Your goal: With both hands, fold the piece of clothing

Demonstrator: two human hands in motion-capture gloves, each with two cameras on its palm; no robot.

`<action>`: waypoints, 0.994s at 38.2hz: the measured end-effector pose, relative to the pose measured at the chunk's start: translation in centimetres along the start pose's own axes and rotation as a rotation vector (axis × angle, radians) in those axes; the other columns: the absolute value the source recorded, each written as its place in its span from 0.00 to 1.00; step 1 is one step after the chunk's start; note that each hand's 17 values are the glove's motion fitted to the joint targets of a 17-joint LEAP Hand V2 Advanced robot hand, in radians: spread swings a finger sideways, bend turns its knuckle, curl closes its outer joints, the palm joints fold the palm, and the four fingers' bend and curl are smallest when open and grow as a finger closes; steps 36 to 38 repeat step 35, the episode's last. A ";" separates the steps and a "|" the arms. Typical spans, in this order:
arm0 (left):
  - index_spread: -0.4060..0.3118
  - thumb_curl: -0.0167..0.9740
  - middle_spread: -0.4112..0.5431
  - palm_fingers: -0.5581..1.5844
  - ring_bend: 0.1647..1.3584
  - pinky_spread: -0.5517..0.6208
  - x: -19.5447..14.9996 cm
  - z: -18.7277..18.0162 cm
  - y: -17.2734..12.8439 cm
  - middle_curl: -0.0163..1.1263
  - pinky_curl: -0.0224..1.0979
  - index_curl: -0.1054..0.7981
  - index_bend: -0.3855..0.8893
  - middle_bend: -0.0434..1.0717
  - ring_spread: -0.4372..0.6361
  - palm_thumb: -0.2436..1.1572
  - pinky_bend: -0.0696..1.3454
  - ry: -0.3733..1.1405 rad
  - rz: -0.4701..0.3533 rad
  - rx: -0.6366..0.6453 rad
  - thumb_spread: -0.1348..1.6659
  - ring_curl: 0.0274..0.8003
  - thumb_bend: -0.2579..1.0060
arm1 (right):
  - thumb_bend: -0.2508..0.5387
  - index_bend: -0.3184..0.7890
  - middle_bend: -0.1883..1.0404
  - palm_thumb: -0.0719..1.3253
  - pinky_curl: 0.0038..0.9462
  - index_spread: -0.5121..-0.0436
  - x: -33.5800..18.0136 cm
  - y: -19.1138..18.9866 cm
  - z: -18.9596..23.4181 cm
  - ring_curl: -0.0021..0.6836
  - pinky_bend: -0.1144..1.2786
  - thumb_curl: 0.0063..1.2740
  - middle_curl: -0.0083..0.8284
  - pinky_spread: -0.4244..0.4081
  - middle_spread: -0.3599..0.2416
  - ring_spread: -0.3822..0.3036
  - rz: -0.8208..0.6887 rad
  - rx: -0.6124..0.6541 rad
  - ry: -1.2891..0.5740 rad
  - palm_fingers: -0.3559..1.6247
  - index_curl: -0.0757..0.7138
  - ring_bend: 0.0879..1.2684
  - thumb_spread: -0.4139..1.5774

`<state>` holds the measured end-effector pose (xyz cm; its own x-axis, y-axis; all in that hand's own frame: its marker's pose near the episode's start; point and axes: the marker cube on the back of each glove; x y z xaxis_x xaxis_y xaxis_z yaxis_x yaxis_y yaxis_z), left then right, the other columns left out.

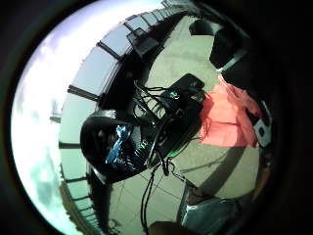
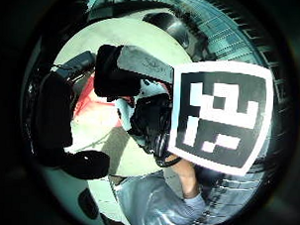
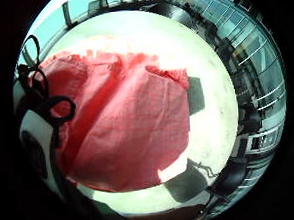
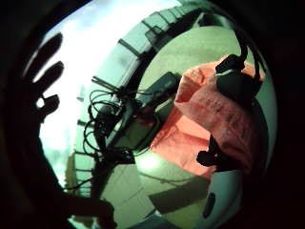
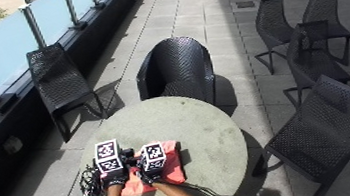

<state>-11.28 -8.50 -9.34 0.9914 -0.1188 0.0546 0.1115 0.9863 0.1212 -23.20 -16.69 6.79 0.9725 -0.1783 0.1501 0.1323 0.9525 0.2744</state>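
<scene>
Round grey table (image 5: 212,123) on a paved terrace, with black woven chairs around it: one chair (image 5: 177,70) directly at the far edge, others to the sides.

Red piece of clothing (image 5: 169,170) lies on the table at the near edge, close to the person, partly covered by both gloved hands. It looks already folded into a compact, roughly rectangular shape; the right little finger side palm view shows a smooth upper layer (image 3: 133,126) with an edge doubled back and bare table (image 3: 212,111) beside it.

Left hand (image 5: 113,177) sits at the garment's left edge, right hand (image 5: 150,175) just beside it over the garment's near middle; the two are nearly touching.

Right thumb side palm view: fingers (image 4: 45,62) spread and straight in silhouette against the sky, gripping nothing, with the cloth (image 4: 214,119) below the palm (so the right hand is wide). Left hand: finger posture cannot be told, since the fingers are hidden in the outside view and the left palm views show only garment (image 1: 227,115) and gear.
</scene>
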 end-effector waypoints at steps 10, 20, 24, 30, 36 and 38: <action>0.47 0.27 0.40 0.47 0.35 0.56 -0.2 2.2 -0.5 0.33 0.42 0.42 0.39 0.20 0.47 0.52 0.37 -0.003 -0.005 -0.024 0.95 0.42 0.28 | 0.28 0.33 0.47 0.80 0.46 0.41 -3.1 7.3 -8.4 0.67 0.67 0.42 0.55 0.11 0.27 0.20 -0.015 -0.446 -0.302 0.78 0.30 0.59 0.56; 0.48 0.27 0.40 0.47 0.36 0.56 2.3 3.4 -0.6 0.33 0.41 0.41 0.39 0.20 0.47 0.53 0.37 0.017 0.043 -0.014 0.95 0.41 0.29 | 0.24 0.37 0.31 0.62 0.47 0.39 8.2 5.2 -13.7 0.65 0.67 0.37 0.50 0.33 0.38 0.33 -0.044 -0.571 -0.143 0.46 0.27 0.48 0.68; 0.49 0.27 0.40 0.46 0.36 0.57 4.4 3.5 -0.1 0.33 0.41 0.41 0.39 0.20 0.47 0.53 0.37 -0.025 0.070 0.018 0.95 0.41 0.29 | 0.26 0.44 0.32 0.58 0.42 0.37 15.9 2.3 -12.8 0.57 0.60 0.34 0.49 0.45 0.41 0.41 0.037 -0.335 0.193 0.42 0.31 0.37 0.72; 0.49 0.28 0.41 0.46 0.36 0.58 7.8 4.1 0.0 0.33 0.41 0.41 0.40 0.20 0.48 0.52 0.37 -0.016 0.129 0.026 0.94 0.41 0.28 | 0.28 0.46 0.33 0.54 0.36 0.34 20.3 2.9 -17.2 0.48 0.50 0.31 0.49 0.62 0.42 0.52 0.158 -0.096 0.295 0.39 0.38 0.24 0.77; 0.49 0.28 0.41 0.46 0.36 0.58 9.3 4.6 0.1 0.33 0.41 0.41 0.40 0.20 0.48 0.52 0.37 0.004 0.162 0.023 0.94 0.41 0.28 | 0.30 0.46 0.33 0.54 0.33 0.32 21.9 3.2 -17.1 0.44 0.45 0.30 0.49 0.69 0.42 0.56 0.179 -0.066 0.280 0.38 0.42 0.18 0.80; 0.49 0.28 0.41 0.46 0.36 0.58 9.3 4.6 0.1 0.33 0.41 0.41 0.40 0.20 0.48 0.52 0.37 0.004 0.162 0.023 0.94 0.41 0.28 | 0.30 0.46 0.33 0.54 0.33 0.32 21.9 3.2 -17.1 0.44 0.45 0.30 0.49 0.69 0.42 0.56 0.179 -0.066 0.280 0.38 0.42 0.18 0.80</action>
